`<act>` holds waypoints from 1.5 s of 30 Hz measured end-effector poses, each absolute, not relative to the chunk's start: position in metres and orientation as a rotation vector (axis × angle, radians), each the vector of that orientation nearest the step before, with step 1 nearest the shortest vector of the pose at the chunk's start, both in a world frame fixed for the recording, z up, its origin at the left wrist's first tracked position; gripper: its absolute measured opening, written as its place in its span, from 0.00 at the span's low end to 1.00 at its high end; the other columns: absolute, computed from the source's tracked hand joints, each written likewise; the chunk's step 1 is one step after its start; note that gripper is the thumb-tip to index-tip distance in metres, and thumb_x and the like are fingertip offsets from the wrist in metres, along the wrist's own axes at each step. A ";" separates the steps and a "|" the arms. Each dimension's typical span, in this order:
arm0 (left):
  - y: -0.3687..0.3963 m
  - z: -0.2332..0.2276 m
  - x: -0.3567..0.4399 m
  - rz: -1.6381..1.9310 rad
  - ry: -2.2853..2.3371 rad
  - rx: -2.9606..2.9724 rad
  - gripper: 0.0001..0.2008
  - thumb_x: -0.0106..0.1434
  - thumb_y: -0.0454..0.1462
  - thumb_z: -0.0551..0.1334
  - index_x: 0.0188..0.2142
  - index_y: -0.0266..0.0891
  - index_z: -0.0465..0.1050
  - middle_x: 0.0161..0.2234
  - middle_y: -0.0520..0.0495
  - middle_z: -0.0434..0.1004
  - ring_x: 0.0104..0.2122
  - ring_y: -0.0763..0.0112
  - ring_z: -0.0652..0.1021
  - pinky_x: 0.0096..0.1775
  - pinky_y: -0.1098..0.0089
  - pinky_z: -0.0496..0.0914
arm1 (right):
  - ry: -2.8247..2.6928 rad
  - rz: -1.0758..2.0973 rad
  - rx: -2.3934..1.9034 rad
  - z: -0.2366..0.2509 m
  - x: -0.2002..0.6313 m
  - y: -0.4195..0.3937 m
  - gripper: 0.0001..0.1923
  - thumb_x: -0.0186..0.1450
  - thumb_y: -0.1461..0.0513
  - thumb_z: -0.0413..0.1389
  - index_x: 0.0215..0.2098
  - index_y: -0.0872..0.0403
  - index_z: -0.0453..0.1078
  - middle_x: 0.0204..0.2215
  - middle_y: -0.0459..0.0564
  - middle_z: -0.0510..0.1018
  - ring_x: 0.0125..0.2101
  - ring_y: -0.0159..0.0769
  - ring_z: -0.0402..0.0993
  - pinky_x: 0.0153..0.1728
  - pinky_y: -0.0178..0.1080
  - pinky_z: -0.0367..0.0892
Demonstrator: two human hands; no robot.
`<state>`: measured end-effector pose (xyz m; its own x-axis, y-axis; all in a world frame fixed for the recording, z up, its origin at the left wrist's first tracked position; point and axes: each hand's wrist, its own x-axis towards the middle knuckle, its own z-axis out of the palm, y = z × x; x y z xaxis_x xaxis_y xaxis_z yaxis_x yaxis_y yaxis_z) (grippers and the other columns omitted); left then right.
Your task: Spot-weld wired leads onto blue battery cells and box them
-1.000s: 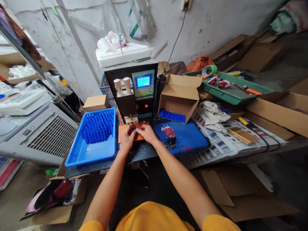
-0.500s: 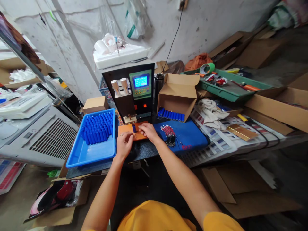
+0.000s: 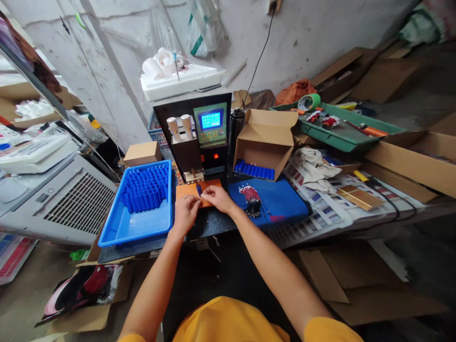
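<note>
The spot welder (image 3: 199,135) stands at twelve o'clock on the cluttered tabletop (image 3: 213,223), screen lit, its electrodes hanging just over the orange work plate (image 3: 185,191). At nine o'clock the blue tray (image 3: 138,223) holds ranks of upright blue cells, and at one o'clock an open cardboard box (image 3: 265,137) holds another row of them. A bundle of red-tipped wires (image 3: 251,199) lies at three o'clock on the blue mat (image 3: 281,199).

On the plate, right below the electrodes, sits one small blue cell (image 3: 198,189). The right hand (image 3: 217,197) pinches at it with its fingers closed; whether they truly grip it I cannot tell. The left hand (image 3: 185,213) rests curled at the plate's near edge, holding nothing that I can see.

To my eye the danger is those fingertips so near the electrodes: a weld fired now could burn them. A loose cell could also roll aside, leaving the weld off-centre.
</note>
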<state>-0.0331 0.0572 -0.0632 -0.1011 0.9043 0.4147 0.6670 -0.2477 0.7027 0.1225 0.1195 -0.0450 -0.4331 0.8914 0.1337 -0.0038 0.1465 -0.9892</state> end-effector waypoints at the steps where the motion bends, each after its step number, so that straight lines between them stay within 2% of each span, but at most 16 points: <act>1: 0.058 -0.062 -0.034 1.243 1.754 1.926 0.08 0.61 0.38 0.61 0.28 0.40 0.76 0.26 0.46 0.77 0.28 0.66 0.74 0.34 0.67 0.66 | -1.659 1.369 -0.856 -0.048 0.121 0.119 0.09 0.55 0.57 0.61 0.26 0.56 0.71 0.23 0.44 0.75 0.23 0.29 0.68 0.26 0.31 0.64; 4: 0.062 -0.059 -0.033 1.190 1.779 1.991 0.07 0.61 0.38 0.61 0.28 0.40 0.76 0.27 0.45 0.77 0.28 0.65 0.74 0.33 0.66 0.65 | -1.720 1.358 -0.832 -0.055 0.118 0.118 0.07 0.56 0.59 0.59 0.27 0.55 0.72 0.25 0.45 0.76 0.26 0.32 0.71 0.30 0.34 0.68; 10: 0.058 -0.058 -0.029 1.294 1.707 1.958 0.05 0.61 0.35 0.60 0.30 0.40 0.74 0.30 0.46 0.75 0.32 0.66 0.75 0.37 0.67 0.69 | -1.651 1.330 -0.859 -0.053 0.120 0.118 0.08 0.56 0.58 0.60 0.26 0.56 0.73 0.23 0.45 0.76 0.25 0.32 0.71 0.28 0.34 0.66; 13: 0.055 -0.061 -0.028 1.441 1.664 1.964 0.05 0.60 0.35 0.59 0.35 0.40 0.74 0.41 0.42 0.75 0.43 0.63 0.75 0.46 0.64 0.70 | -1.511 1.396 -0.887 -0.047 0.124 0.119 0.11 0.54 0.56 0.62 0.24 0.56 0.72 0.18 0.43 0.72 0.19 0.28 0.64 0.21 0.31 0.60; 15: 0.056 -0.066 -0.028 1.424 1.630 2.008 0.11 0.61 0.35 0.59 0.43 0.40 0.75 0.50 0.40 0.73 0.52 0.60 0.73 0.52 0.61 0.69 | -1.398 1.483 -0.887 -0.044 0.126 0.120 0.12 0.52 0.54 0.62 0.23 0.55 0.71 0.16 0.42 0.69 0.16 0.26 0.59 0.17 0.30 0.54; 17: 0.061 -0.070 -0.029 1.340 1.585 2.050 0.16 0.62 0.35 0.59 0.50 0.41 0.73 0.53 0.39 0.72 0.54 0.59 0.73 0.54 0.58 0.69 | -1.303 1.550 -0.874 -0.043 0.127 0.121 0.13 0.51 0.54 0.63 0.23 0.56 0.70 0.16 0.41 0.68 0.15 0.25 0.57 0.15 0.29 0.49; 20: 0.069 -0.076 -0.030 1.277 1.552 2.045 0.19 0.62 0.34 0.59 0.54 0.40 0.71 0.47 0.40 0.76 0.48 0.60 0.76 0.51 0.58 0.71 | -1.213 1.590 -0.876 -0.041 0.128 0.121 0.14 0.50 0.53 0.63 0.22 0.56 0.69 0.16 0.41 0.68 0.15 0.24 0.57 0.14 0.29 0.47; 24: 0.075 -0.080 -0.031 1.274 1.542 1.929 0.19 0.62 0.36 0.60 0.54 0.39 0.70 0.37 0.44 0.79 0.35 0.66 0.78 0.42 0.63 0.73 | -1.164 1.606 -0.915 -0.040 0.128 0.122 0.16 0.51 0.52 0.62 0.20 0.55 0.66 0.14 0.41 0.66 0.14 0.23 0.56 0.14 0.29 0.46; 28: 0.073 -0.076 -0.028 1.330 1.523 1.684 0.17 0.65 0.40 0.59 0.52 0.38 0.71 0.35 0.45 0.80 0.31 0.68 0.79 0.37 0.67 0.73 | -1.144 1.598 -0.935 -0.038 0.126 0.121 0.15 0.51 0.53 0.62 0.20 0.55 0.66 0.12 0.40 0.65 0.13 0.22 0.54 0.14 0.29 0.46; 30: 0.073 -0.071 -0.027 1.363 1.523 1.585 0.16 0.65 0.42 0.59 0.49 0.38 0.72 0.31 0.47 0.79 0.28 0.69 0.78 0.34 0.69 0.72 | -1.136 1.586 -0.948 -0.038 0.125 0.121 0.15 0.51 0.53 0.61 0.19 0.55 0.66 0.12 0.40 0.65 0.12 0.22 0.54 0.14 0.29 0.45; 34: 0.077 -0.061 -0.026 1.427 1.569 1.605 0.10 0.61 0.43 0.63 0.33 0.38 0.75 0.21 0.53 0.70 0.21 0.75 0.70 0.26 0.74 0.64 | -1.148 1.563 -0.991 -0.036 0.123 0.121 0.14 0.51 0.54 0.60 0.19 0.55 0.66 0.12 0.40 0.65 0.13 0.22 0.54 0.14 0.29 0.45; 36: 0.079 -0.059 -0.026 1.448 1.570 1.594 0.11 0.60 0.44 0.64 0.31 0.37 0.75 0.21 0.54 0.69 0.21 0.76 0.68 0.25 0.74 0.62 | -1.142 1.547 -1.007 -0.035 0.121 0.121 0.13 0.51 0.54 0.59 0.19 0.55 0.66 0.12 0.40 0.65 0.13 0.23 0.54 0.14 0.29 0.45; 40: 0.080 -0.060 -0.025 1.426 1.542 1.498 0.14 0.60 0.44 0.63 0.39 0.36 0.77 0.27 0.50 0.76 0.24 0.75 0.71 0.27 0.75 0.64 | -1.133 1.500 -1.005 -0.033 0.116 0.121 0.12 0.52 0.55 0.59 0.18 0.54 0.66 0.12 0.40 0.65 0.14 0.24 0.55 0.15 0.30 0.47; 45: 0.080 -0.063 -0.023 1.407 1.517 1.455 0.16 0.61 0.44 0.62 0.44 0.37 0.77 0.31 0.48 0.79 0.25 0.73 0.73 0.28 0.74 0.67 | -1.131 1.434 -0.968 -0.035 0.104 0.123 0.11 0.51 0.56 0.58 0.17 0.54 0.65 0.13 0.41 0.66 0.15 0.25 0.57 0.17 0.30 0.50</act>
<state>-0.0226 0.0800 -0.0626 -0.2165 0.9471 0.2369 0.3077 -0.1641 0.9372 0.1039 0.1232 -0.0345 -0.1526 0.9883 0.0019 -0.2318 -0.0339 -0.9722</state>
